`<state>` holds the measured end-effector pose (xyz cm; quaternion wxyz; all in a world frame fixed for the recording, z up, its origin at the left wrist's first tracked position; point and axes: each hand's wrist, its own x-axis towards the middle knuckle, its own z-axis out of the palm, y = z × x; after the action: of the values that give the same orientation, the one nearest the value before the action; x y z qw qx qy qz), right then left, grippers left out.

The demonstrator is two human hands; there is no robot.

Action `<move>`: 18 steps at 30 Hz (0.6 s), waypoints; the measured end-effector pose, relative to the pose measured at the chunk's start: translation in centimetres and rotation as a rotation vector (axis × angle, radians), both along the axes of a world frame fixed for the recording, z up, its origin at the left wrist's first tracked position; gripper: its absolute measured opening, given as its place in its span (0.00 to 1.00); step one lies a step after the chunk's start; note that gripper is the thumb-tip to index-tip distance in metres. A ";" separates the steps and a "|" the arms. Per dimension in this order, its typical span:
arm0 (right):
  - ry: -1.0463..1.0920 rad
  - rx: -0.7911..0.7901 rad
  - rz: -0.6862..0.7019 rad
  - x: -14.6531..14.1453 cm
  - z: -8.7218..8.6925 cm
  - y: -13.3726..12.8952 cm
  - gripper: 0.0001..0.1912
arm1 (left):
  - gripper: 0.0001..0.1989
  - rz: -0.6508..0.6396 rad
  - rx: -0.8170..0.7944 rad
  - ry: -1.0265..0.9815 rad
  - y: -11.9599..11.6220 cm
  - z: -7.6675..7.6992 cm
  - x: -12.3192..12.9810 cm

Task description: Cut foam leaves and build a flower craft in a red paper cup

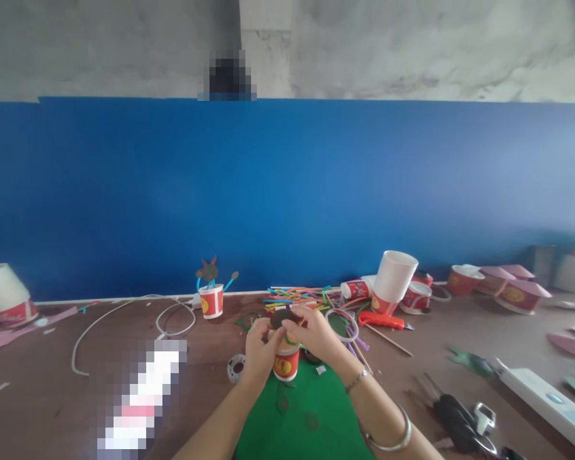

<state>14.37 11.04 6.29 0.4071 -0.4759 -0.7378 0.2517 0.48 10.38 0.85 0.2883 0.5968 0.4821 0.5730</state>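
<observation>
Dark disc (282,318) looks thin, light and easily bent, best held by its rim. My left hand (259,351) and right hand (315,333) pinch it, fingers nearly closed.

The wall panel (287,191) is solid blue, the tabletop (52,396) brown, the mat (311,421) green; the utility knife (383,321) is orange-red, the drinking straws (299,296) multicoloured.
</observation>
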 end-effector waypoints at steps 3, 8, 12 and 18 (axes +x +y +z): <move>0.005 0.017 -0.014 0.8 0.6 0.0 0.13 | 0.14 0.039 -0.090 -0.071 0.2 0.2 -0.2; 0.058 -0.004 -0.099 3.1 1.5 0.4 0.14 | 0.14 -0.092 -0.221 -0.303 -0.3 2.1 -0.3; 0.181 -0.035 -0.145 5.0 1.7 1.4 0.14 | 0.14 -0.140 -0.371 -0.405 -0.5 3.9 -0.6; 0.082 -0.119 -0.083 6.7 -0.1 2.5 0.14 | 0.18 -0.328 -0.583 -0.395 -2.1 5.6 -1.8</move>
<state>21.02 13.57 6.15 0.4180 -0.5190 -0.6838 0.2973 -1.34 8.27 6.41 0.6210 0.4370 0.4580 0.4622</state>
